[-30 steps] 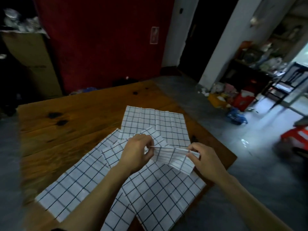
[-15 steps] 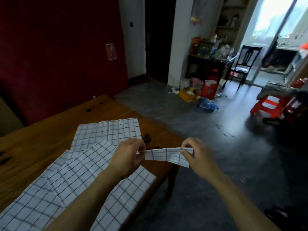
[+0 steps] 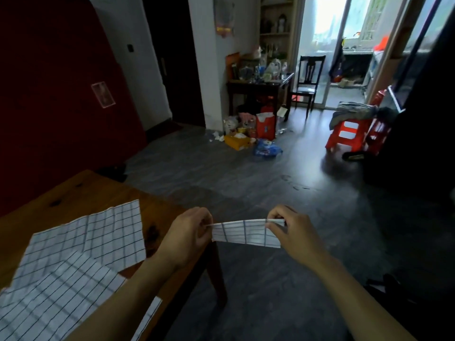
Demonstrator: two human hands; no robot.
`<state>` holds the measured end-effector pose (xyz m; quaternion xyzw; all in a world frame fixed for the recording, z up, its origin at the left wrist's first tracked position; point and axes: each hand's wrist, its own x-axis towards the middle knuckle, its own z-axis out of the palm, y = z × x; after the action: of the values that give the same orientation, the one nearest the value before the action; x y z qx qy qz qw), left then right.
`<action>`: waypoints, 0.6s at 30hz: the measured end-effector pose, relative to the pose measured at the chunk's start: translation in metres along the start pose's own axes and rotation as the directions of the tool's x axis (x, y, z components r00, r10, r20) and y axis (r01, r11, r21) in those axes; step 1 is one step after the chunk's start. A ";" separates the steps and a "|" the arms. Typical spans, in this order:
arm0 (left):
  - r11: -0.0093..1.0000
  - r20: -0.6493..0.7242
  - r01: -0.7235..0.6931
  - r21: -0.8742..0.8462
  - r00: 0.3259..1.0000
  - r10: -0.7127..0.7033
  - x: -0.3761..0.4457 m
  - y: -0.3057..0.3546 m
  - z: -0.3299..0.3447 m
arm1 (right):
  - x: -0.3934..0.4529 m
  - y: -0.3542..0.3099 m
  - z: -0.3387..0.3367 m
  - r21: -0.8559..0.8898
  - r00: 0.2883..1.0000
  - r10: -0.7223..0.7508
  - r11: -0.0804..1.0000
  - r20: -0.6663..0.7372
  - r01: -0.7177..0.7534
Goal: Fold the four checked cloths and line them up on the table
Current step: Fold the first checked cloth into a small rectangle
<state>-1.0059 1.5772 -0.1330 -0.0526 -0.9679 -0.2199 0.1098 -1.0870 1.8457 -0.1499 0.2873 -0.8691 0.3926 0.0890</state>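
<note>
Grey floor [image 3: 246, 180], folded cloth [image 3: 246, 233] stretched between grips

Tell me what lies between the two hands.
In the head view, a folded checked cloth spans the gap, pinched at one end by the left hand and at the other by the right hand, held past the table's edge.

Folded cloth [image 3: 246, 233] held in the air between left hand [image 3: 188, 236] and right hand [image 3: 291, 232], off the table's edge, above the floor. Table [image 3: 81, 193] lies left of the left hand. Spread cloths [image 3: 88, 242] lie on the table, overlapping, left of and nearer than the left hand. Stool [image 3: 344, 134] stands far beyond the right hand.
</note>
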 end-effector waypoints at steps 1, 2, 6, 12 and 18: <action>1.000 0.000 -0.011 -0.004 1.000 0.011 0.014 -0.001 0.005 | 0.006 0.009 -0.001 -0.002 1.000 0.007 1.000 -0.002 -0.007; 1.000 -0.007 -0.017 -0.006 1.000 0.017 0.028 -0.003 0.011 | 0.014 0.018 -0.002 -0.014 1.000 0.010 1.000 -0.001 -0.010; 0.997 -0.038 -0.061 -0.046 0.998 0.059 0.091 -0.018 0.033 | 0.057 0.052 -0.006 -0.103 1.000 0.022 0.994 0.010 -0.021; 0.987 -0.112 -0.073 -0.146 0.992 0.057 0.188 -0.055 0.049 | 0.159 0.085 -0.012 -0.207 0.997 0.040 0.978 0.067 -0.025; 0.988 -0.122 -0.017 -0.156 0.993 -0.003 0.249 -0.098 0.044 | 0.246 0.110 0.009 -0.192 0.995 -0.025 0.980 0.098 0.044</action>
<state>-1.2705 1.5222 -0.1539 -0.0510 -0.9388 -0.2980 0.1649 -1.3503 1.7913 -0.1324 0.3107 -0.9014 0.2903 0.0820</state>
